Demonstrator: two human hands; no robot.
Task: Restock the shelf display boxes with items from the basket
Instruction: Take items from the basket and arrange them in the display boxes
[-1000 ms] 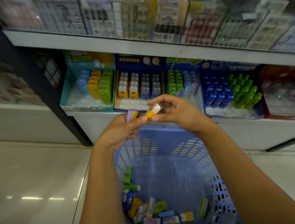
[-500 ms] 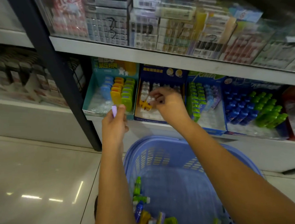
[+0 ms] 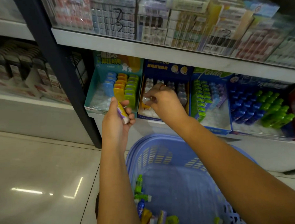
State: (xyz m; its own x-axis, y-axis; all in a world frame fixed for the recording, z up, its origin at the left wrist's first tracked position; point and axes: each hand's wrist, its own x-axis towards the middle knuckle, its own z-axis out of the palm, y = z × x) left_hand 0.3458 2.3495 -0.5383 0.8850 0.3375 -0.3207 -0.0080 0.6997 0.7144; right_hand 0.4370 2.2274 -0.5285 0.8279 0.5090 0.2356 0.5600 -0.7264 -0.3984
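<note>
My right hand [image 3: 162, 99] reaches into the dark blue display box [image 3: 167, 71] on the lower shelf and pinches a small white-and-yellow item [image 3: 145, 103] in its front left row. My left hand [image 3: 117, 118] hovers in front of the teal display box [image 3: 91, 92] and holds a purple, yellow and white item [image 3: 122, 112] in its curled fingers. The blue plastic basket [image 3: 158, 156] stands on the floor below my arms, with several small colourful items [image 3: 155, 217] lying at its bottom.
More display boxes sit to the right: a green one [image 3: 211, 74] and a blue one [image 3: 256, 82] with blue and green bottles. A black shelf post [image 3: 60, 70] stands at the left. An upper shelf [image 3: 146, 50] overhangs the boxes. Glossy floor tiles [image 3: 39, 175] lie at the left.
My right hand has carried the white-and-yellow item from above the basket into the dark blue box. My left hand rose toward the teal box and now shows its item lengthwise.
</note>
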